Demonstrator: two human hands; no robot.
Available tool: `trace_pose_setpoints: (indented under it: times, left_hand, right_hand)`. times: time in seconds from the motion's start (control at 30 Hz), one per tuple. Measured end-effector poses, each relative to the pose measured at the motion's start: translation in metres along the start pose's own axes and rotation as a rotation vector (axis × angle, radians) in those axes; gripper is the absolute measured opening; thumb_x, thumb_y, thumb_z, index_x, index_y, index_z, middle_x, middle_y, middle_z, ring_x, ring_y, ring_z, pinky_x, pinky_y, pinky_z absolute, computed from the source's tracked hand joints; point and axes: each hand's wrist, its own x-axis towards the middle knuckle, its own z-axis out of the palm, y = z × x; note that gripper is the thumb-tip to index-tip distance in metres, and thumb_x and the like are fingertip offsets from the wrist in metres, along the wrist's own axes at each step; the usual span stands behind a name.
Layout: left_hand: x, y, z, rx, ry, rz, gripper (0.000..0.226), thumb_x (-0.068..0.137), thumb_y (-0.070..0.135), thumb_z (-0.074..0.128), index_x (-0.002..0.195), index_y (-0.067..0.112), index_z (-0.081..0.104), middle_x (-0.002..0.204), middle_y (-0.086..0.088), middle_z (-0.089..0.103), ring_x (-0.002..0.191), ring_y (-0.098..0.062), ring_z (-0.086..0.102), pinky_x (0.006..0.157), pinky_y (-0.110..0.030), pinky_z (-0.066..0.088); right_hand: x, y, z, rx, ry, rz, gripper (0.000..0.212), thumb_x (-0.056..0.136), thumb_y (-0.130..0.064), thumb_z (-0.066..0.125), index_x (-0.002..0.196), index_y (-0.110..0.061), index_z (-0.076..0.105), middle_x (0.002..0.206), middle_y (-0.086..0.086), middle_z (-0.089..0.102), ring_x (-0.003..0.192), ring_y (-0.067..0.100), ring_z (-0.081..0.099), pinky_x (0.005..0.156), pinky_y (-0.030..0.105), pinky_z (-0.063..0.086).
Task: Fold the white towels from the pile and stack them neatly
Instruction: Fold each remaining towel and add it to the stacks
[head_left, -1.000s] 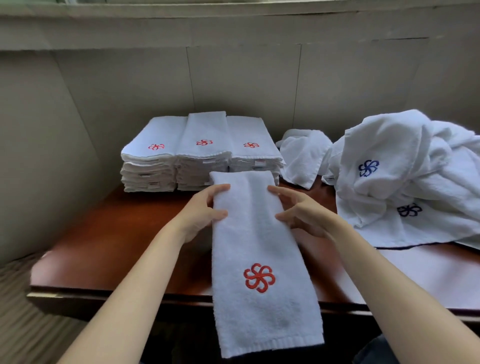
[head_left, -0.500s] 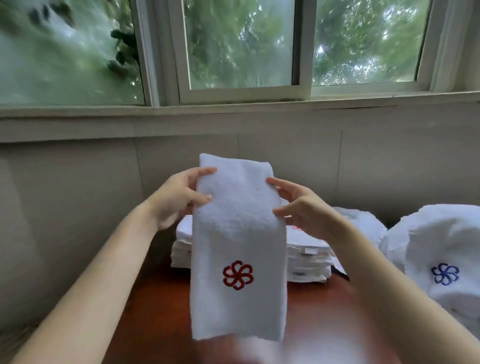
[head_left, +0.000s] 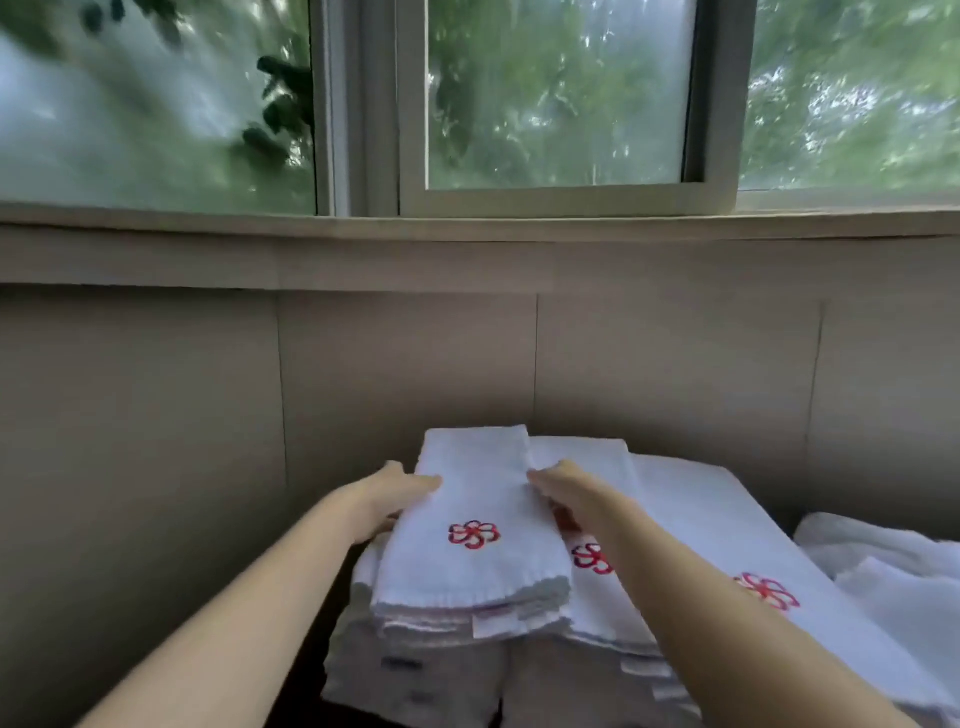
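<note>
A folded white towel (head_left: 475, 499) with a red flower emblem lies on top of the left stack of folded towels (head_left: 415, 660). My left hand (head_left: 392, 496) grips its left edge and my right hand (head_left: 558, 491) grips its right edge. Two more stacks stand beside it: the middle stack (head_left: 602, 597), partly hidden by my right arm, and the right stack (head_left: 727, 530), each topped by a red emblem. The unfolded pile of white towels (head_left: 893, 577) shows at the right edge.
A beige panelled wall (head_left: 405, 374) rises directly behind the stacks, with a ledge and a window (head_left: 556, 98) above it. The table top is hidden beneath the stacks and my arms.
I lifted the folded towel off the table, carried it forward and lowered it onto the left stack. My view rose to the window and has moved closer to the stacks.
</note>
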Motion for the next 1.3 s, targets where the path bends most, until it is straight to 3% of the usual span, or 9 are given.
trace_pose_setpoints:
  times: [0.13,0.23,0.37,0.53,0.73,0.87,1.1,1.17,1.3]
  left_hand:
    - [0.007,-0.002,0.005,0.011,-0.007,0.09,0.079,0.09,0.008,0.059,0.151,0.022,0.011,0.11,-0.007,0.056,0.093,-0.029,0.063,0.071,-0.032,0.052]
    - [0.004,0.0,0.007,-0.035,-0.079,0.125,0.079,0.09,0.01,0.061,0.151,0.029,0.014,0.131,-0.01,0.051,0.104,-0.031,0.062,0.084,-0.039,0.053]
    - [-0.001,-0.003,0.001,-0.001,-0.252,0.084,0.078,0.086,0.012,0.067,0.145,0.041,0.026,0.122,-0.004,0.058,0.099,-0.023,0.066,0.074,-0.03,0.056]
    - [0.003,-0.002,-0.023,-0.015,-0.056,0.176,0.062,0.09,0.01,0.061,0.145,0.023,0.035,0.115,-0.001,0.058,0.089,-0.014,0.063,0.067,-0.025,0.054]
    - [-0.026,-0.027,-0.034,0.063,-0.124,-0.017,0.095,0.08,0.039,0.074,0.151,0.032,0.011,0.136,-0.006,0.051,0.103,-0.023,0.063,0.082,-0.035,0.053]
    - [-0.048,-0.027,-0.02,0.377,-0.008,0.084,0.085,0.086,0.04,0.064,0.151,0.032,0.009,0.142,-0.002,0.043,0.112,-0.022,0.054,0.095,-0.034,0.046]
    - [-0.056,-0.01,0.011,1.049,0.276,0.198,0.049,0.092,0.029,0.042,0.14,0.02,0.036,0.145,-0.01,0.029,0.127,-0.03,0.038,0.1,-0.04,0.035]
    - [-0.051,-0.009,0.024,1.111,0.233,0.279,0.048,0.094,0.031,0.037,0.139,0.016,0.037,0.153,-0.008,0.021,0.14,-0.025,0.023,0.111,-0.044,0.021]
    - [-0.041,-0.031,0.045,1.116,0.149,0.215,0.07,0.096,0.055,0.02,0.153,0.017,0.006,0.161,-0.006,-0.004,0.147,-0.019,-0.007,0.117,-0.049,-0.002]
  right_hand:
    - [0.014,-0.009,0.008,0.319,-0.082,-0.039,0.029,0.094,-0.026,0.055,0.113,-0.005,0.05,0.092,0.012,0.057,0.081,0.028,0.061,0.076,0.038,0.051]
    - [0.03,-0.018,0.016,0.272,-0.121,-0.148,0.057,0.094,-0.03,0.056,0.144,-0.017,0.031,0.134,0.011,0.046,0.114,0.028,0.054,0.089,0.037,0.048]
    - [0.049,-0.023,0.023,0.183,-0.036,-0.207,0.043,0.088,-0.003,0.055,0.13,-0.011,0.055,0.13,0.014,0.056,0.114,0.028,0.057,0.095,0.03,0.045]
    - [0.05,-0.017,0.038,0.264,0.1,-0.239,0.047,0.085,0.003,0.045,0.128,-0.009,0.056,0.129,0.012,0.057,0.116,0.028,0.056,0.102,0.037,0.044]
    - [0.021,-0.025,0.035,-0.068,0.038,-0.177,0.025,0.086,-0.007,0.048,0.109,-0.017,0.047,0.104,0.011,0.051,0.089,0.029,0.053,0.058,0.027,0.045]
    - [0.003,-0.024,0.037,-0.353,0.244,-0.342,0.036,0.089,0.001,0.041,0.122,-0.001,0.054,0.141,0.017,0.044,0.116,0.032,0.05,0.085,0.031,0.042]
    - [0.001,-0.034,0.056,-0.82,0.51,-0.531,0.029,0.088,-0.01,0.046,0.113,-0.012,0.06,0.139,0.016,0.035,0.12,0.036,0.037,0.094,0.039,0.031]
    - [0.011,-0.052,0.061,-0.832,0.299,-0.626,0.041,0.098,-0.03,0.035,0.138,-0.024,0.045,0.155,0.01,0.02,0.139,0.038,0.018,0.11,0.048,0.016]
    - [0.04,-0.04,0.065,-0.8,-0.122,-0.291,0.055,0.092,-0.066,0.011,0.145,-0.052,0.011,0.16,-0.009,-0.002,0.146,0.03,-0.009,0.115,0.05,-0.005]
